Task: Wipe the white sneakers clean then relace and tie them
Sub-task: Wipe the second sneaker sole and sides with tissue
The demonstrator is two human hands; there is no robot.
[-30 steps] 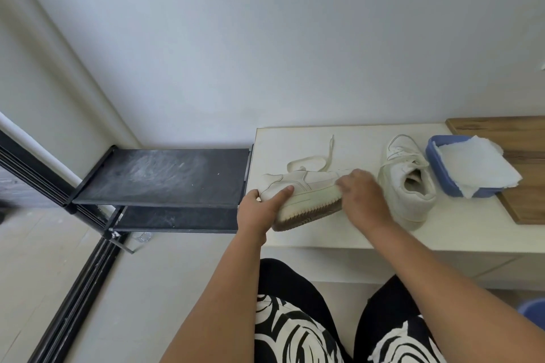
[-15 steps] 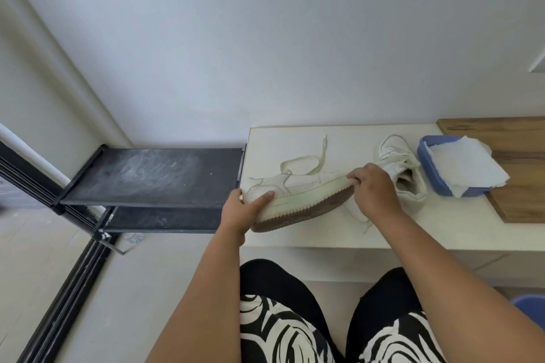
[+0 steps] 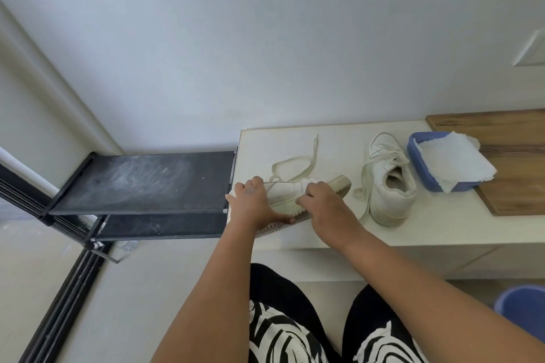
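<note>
A white sneaker (image 3: 290, 192) is held tipped on its side at the near left corner of the pale table (image 3: 436, 227), its ribbed sole turned toward the person. The toe end is gripped by the left hand (image 3: 253, 204), thumb under the sole edge and fingers curled over the upper. The heel half is covered by the right hand (image 3: 320, 204), fingers bent onto the side wall; whether a cloth is pinched beneath them cannot be told. A loose lace (image 3: 298, 163) is seen trailing just beyond both hands. The second sneaker (image 3: 392, 186) is stood upright to the right of the right hand, laces slack. Further right, a blue tub (image 3: 424, 174) with a white wipe (image 3: 454, 160) draped over it is set on a wooden board (image 3: 519, 186). A black rack (image 3: 141, 183) lies to the left of the left hand. The wiping step is judged to be in hand, relacing not yet begun. A steady left-hand hold is called for next while the side wall is rubbed.
</note>
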